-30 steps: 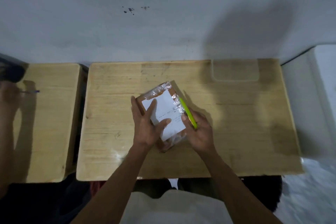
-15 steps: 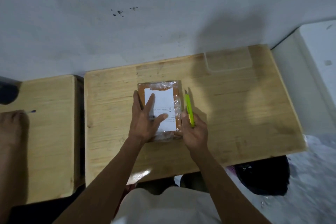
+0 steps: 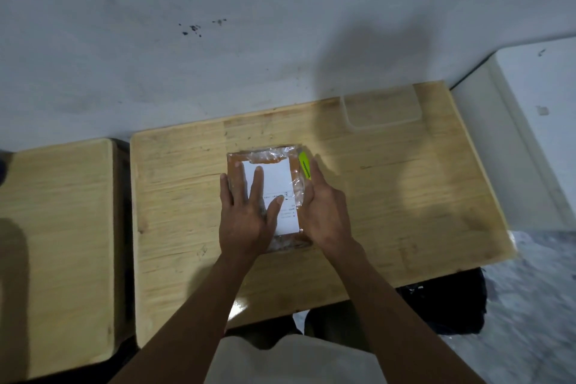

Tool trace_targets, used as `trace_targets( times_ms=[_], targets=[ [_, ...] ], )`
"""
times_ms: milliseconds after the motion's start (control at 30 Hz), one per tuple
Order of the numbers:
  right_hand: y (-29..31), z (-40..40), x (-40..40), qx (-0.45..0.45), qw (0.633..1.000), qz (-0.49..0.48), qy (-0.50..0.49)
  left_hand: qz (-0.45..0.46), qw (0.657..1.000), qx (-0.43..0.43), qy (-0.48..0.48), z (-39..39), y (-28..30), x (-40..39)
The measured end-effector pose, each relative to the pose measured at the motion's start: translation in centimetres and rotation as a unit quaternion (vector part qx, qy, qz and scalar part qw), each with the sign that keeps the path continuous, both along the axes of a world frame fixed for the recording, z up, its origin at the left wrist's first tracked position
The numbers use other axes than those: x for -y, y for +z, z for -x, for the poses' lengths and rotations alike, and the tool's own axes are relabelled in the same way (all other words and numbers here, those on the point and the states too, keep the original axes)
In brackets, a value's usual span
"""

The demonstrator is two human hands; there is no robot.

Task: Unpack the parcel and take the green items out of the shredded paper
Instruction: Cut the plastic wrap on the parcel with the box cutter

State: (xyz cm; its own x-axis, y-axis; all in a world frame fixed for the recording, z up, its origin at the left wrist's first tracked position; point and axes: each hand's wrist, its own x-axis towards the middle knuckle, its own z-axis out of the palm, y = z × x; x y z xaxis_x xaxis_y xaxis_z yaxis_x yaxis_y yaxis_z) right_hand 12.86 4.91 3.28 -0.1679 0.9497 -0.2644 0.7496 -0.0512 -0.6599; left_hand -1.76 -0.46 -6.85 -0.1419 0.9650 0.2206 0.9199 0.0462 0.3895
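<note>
The parcel [image 3: 280, 162], a brown box wrapped in clear plastic with a white label on top, lies flat in the middle of the wooden table [image 3: 405, 196]. My left hand [image 3: 249, 212] rests flat on its top, fingers spread over the label. Against the parcel's right side sits my right hand [image 3: 324, 212], holding a bright green cutter [image 3: 304, 164] that sticks out past the fingers along the parcel's right edge. No shredded paper or green items show; the parcel is sealed.
A clear shallow plastic tray [image 3: 383, 109] stands at the table's far right. A second wooden table [image 3: 56, 243] sits to the left across a narrow gap. The grey wall [image 3: 249, 40] runs behind; a white ledge [image 3: 536, 134] is to the right.
The parcel has been turned from a tilt to lie square on the table. My right hand with the green cutter has moved in against the parcel's right side.
</note>
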Motion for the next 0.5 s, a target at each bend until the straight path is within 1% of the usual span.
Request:
trace_targets(
  times_ms=[200, 333, 500],
  targets=[
    [-0.05, 0.46, -0.21, 0.017, 1.0, -0.012, -0.007, -0.006, 1.0, -0.008, 0.01, -0.32, -0.19, 0.09],
    [-0.17, 0.88, -0.32, 0.05, 0.998, -0.025, -0.005, -0.014, 1.0, -0.019, 0.01, -0.35, -0.23, 0.11],
    [-0.57, 1.04, -0.34, 0.081, 0.997, -0.011, -0.003, -0.022, 0.999, -0.021, 0.01, -0.42, -0.09, 0.1]
  ],
)
